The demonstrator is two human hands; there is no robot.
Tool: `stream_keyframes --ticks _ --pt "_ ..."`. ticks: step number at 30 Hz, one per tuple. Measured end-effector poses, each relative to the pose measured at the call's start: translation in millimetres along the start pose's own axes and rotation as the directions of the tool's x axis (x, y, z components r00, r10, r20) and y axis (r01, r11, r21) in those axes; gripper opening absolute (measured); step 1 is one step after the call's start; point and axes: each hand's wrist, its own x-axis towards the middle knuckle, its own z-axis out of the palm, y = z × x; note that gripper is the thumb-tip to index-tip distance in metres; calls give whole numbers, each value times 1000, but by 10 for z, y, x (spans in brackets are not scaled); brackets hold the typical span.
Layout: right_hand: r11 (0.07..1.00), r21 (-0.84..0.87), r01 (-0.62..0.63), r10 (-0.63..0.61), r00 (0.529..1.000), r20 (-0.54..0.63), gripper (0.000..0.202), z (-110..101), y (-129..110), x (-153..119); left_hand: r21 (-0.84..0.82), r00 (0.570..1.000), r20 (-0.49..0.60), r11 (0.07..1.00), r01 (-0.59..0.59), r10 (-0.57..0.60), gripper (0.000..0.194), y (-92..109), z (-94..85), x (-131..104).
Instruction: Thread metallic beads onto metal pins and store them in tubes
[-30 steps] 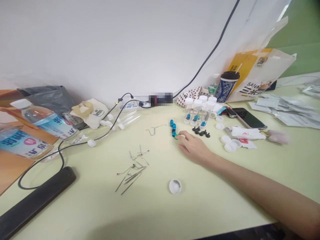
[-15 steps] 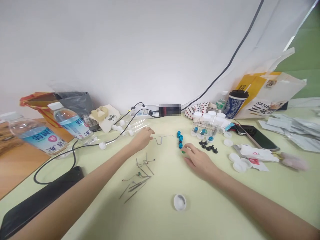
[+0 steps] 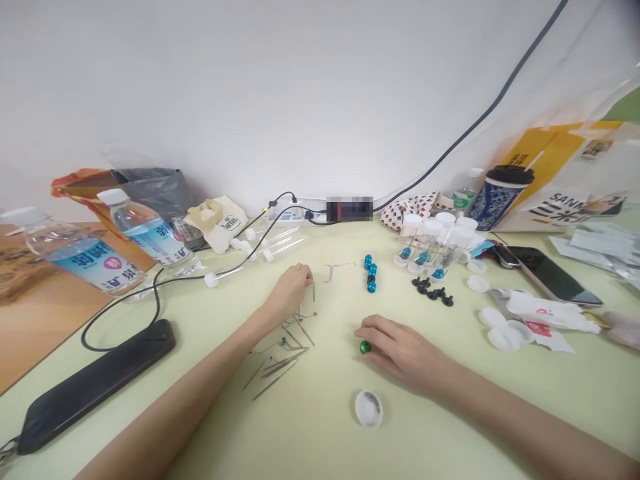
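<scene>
My left hand (image 3: 293,293) is closed in a pinch on a thin metal hex key (image 3: 313,292) above the table. Just below it lie several loose bent metal keys (image 3: 280,365). My right hand (image 3: 395,347) has its fingers curled, with a small green knob (image 3: 365,347) between the fingertips and thumb. Beyond the right hand, several blue knobs (image 3: 371,269) stand in a short row. A thin metal key (image 3: 331,273) rests between the hands, farther back. A round white cap (image 3: 369,408) with small dark pieces inside sits nearer to me.
Black screws (image 3: 435,293), clear tubes with white caps (image 3: 433,230), loose white lids (image 3: 504,336) and a phone (image 3: 553,275) lie on the right. Bottles (image 3: 83,257), a cable and a black case (image 3: 97,387) occupy the left. A power strip (image 3: 293,215) runs along the wall.
My left hand has come nearer and now holds a metal key. My right hand has drawn back from the blue knobs with the green knob. The view has shifted slightly.
</scene>
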Motion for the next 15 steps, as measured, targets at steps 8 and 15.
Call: stream_keyframes --ticks 8,15 --pt "934 338 -116 220 933 -286 26 -102 55 -19 -229 993 -109 973 24 -51 12 760 -157 -415" --pt "943 311 116 6 931 -366 19 -97 30 -41 -167 902 -206 895 -414 379 16 1167 87 -737"
